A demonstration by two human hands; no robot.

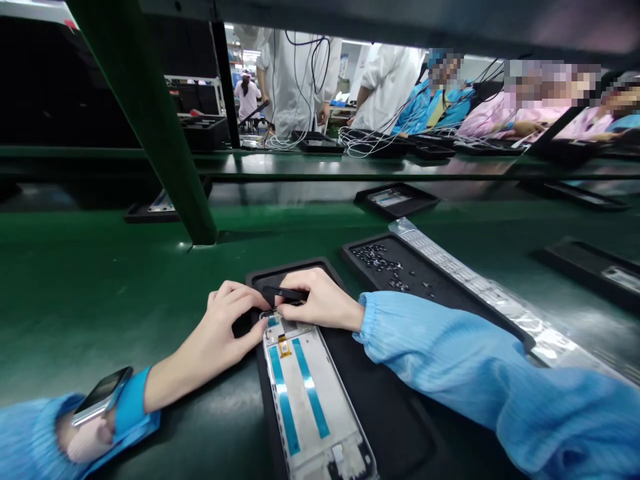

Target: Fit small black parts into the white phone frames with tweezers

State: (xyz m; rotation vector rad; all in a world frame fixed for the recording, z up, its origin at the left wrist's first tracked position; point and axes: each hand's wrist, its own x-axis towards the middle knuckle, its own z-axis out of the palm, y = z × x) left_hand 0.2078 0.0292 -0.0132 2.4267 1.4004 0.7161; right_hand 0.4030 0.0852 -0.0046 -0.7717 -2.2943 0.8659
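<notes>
A silver phone frame with blue strips and a small orange flex connector lies in a black tray. My left hand has its thumb and forefinger on the frame's upper left corner, gripping it there. Black tweezers are pinched in my right hand, above the top end of the frame. My fingers partly cover the tweezers' tips and whatever they touch.
Right of my hands is a black tray of small dark parts, with a clear plastic strip along it. A green post rises at left. Further trays sit beyond. Across the line, people in coveralls stand or sit among cables.
</notes>
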